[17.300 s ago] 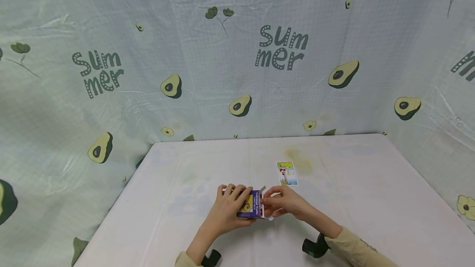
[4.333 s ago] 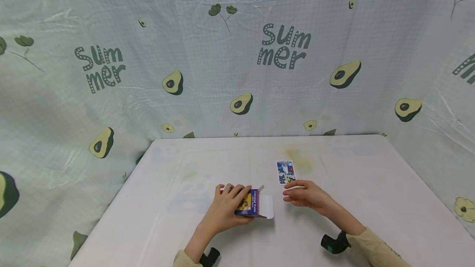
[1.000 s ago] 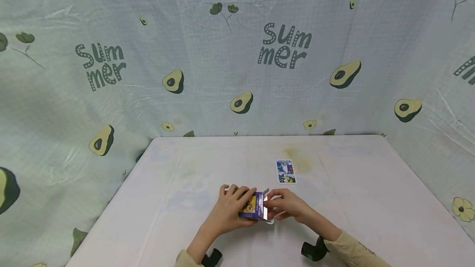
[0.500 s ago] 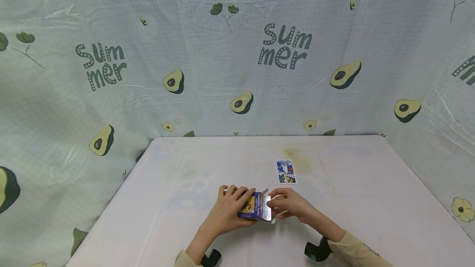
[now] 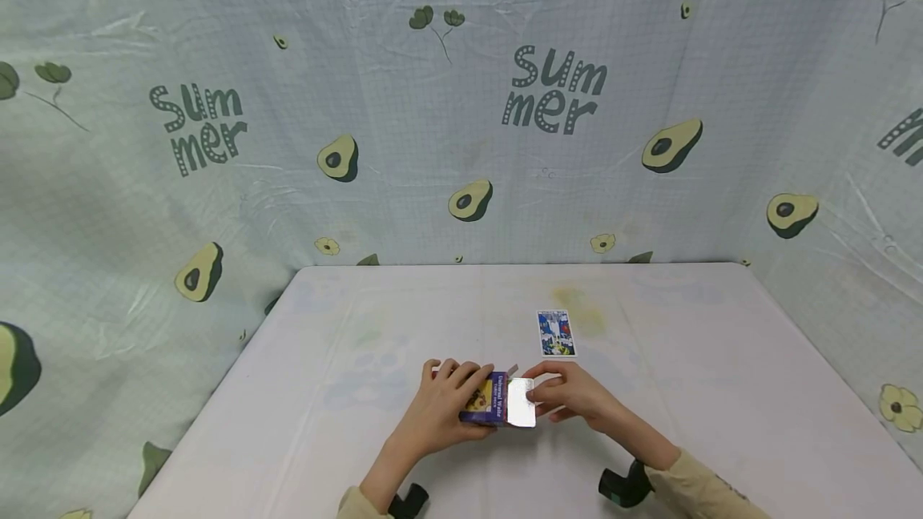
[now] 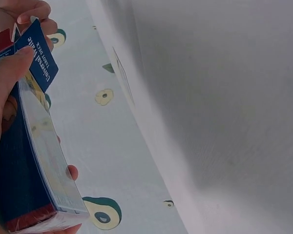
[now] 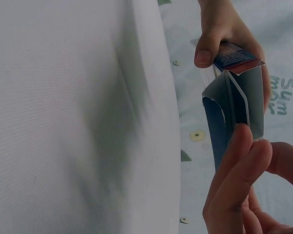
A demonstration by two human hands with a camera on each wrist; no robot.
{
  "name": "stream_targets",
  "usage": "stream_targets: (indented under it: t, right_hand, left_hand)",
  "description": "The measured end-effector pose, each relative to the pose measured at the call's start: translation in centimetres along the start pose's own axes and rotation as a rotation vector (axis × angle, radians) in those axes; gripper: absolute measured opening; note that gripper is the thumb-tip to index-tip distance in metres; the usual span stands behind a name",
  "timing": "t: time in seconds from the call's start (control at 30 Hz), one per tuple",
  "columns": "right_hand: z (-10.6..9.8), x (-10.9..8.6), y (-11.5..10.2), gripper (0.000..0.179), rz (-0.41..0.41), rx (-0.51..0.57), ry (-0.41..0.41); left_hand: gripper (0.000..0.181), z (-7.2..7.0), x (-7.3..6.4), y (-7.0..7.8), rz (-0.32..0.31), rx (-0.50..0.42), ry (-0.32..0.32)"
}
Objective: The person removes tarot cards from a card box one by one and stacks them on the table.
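My left hand [image 5: 441, 409] grips a purple-blue tarot deck box [image 5: 496, 396] lying sideways just above the table, its open end facing right. The box's printed flap [image 6: 41, 56] hangs out in the left wrist view. At the opening my right hand [image 5: 573, 397] pinches the end of a glossy card [image 5: 521, 404] partly out of the box. Glare whitens its face in the head view; the right wrist view shows its pale edge [image 7: 240, 97] among the flaps. Beyond the right hand, a blue picture card [image 5: 556, 333] lies flat on the table.
A white cloth covers the table [image 5: 685, 359]. Behind and beside it hangs a pale curtain [image 5: 404, 102] printed with avocados and lettering. A black wrist device [image 5: 626, 485] sits at my right sleeve.
The glossy card has slid rightward out of the box with my right hand over the last second. Earlier, a blue picture card took the yellow-and-blue one's place on the table.
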State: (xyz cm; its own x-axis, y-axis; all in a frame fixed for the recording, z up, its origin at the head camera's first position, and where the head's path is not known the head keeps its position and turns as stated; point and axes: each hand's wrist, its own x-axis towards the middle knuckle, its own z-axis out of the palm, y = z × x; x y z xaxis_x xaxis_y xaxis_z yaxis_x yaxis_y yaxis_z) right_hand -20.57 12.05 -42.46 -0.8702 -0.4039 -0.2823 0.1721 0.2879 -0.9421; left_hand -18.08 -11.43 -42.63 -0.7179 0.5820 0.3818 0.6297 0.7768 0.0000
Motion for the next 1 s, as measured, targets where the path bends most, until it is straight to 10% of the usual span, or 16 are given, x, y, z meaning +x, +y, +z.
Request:
stream_targets:
  t: [1.0]
  right_hand:
    - [-1.9, -0.5, 0.3, 0.045, 0.032, -0.006, 0.042]
  left_hand:
    - [0.08, -0.1, -0.2, -0.3, -0.028, 0.0, -0.019]
